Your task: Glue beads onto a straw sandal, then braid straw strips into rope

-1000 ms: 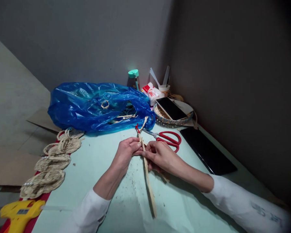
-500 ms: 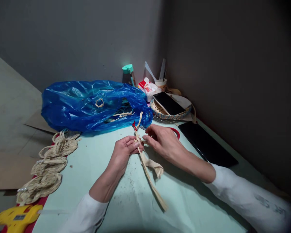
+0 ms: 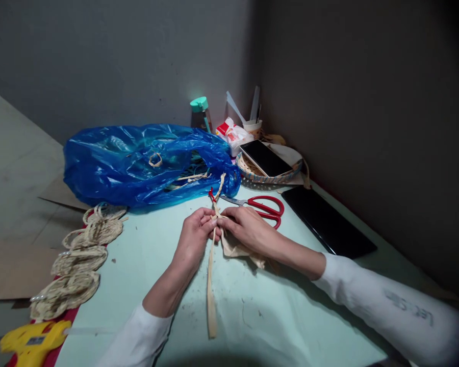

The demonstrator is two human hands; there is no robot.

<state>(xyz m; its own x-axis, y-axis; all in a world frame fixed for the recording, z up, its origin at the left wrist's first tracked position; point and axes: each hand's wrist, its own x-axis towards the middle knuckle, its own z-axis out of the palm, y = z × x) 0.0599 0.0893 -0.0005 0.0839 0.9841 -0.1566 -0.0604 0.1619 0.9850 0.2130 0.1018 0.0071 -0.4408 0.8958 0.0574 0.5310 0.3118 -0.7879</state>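
Between my hands is a pale straw braid, its plaited upper end pointing away from me and tied with red string. My left hand pinches the braid from the left, just below the red tie. From the other side my right hand is closed on the straw strands at the same spot, its fingertips almost touching the left thumb. One long flat strand hangs down toward me over the table. A wider, crumpled strip runs out below my right hand. Red-handled scissors lie just beyond that hand.
A blue plastic bag with straw inside lies at the back. Several coiled straw pieces line the left edge, near a yellow glue gun. To the right are a phone on a woven basket and a black tablet-like slab.
My right hand has moved left and down onto the braid, uncovering the scissors. The long strand has swung left and now hangs nearly straight toward me.
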